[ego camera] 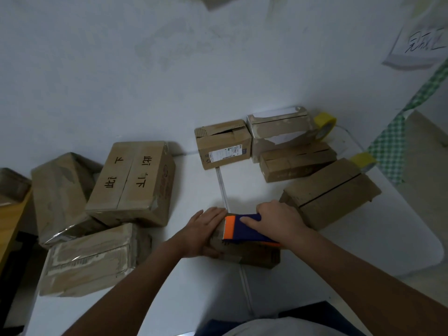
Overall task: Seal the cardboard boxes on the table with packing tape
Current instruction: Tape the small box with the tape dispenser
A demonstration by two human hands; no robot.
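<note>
Near the front edge of the white surface (363,251), a small cardboard box (244,253) is being steadied by the left hand (206,229), fingers laid straight along its left end. A blue-and-orange tape dispenser (244,230) is pressed on the box's top, gripped by the right hand (278,219) with fingers curled round it. Toward the back right corner, four more boxes (322,190) are clustered, with a yellow tape roll (326,127) behind. At the left edge, larger boxes (132,180) are piled.
</note>
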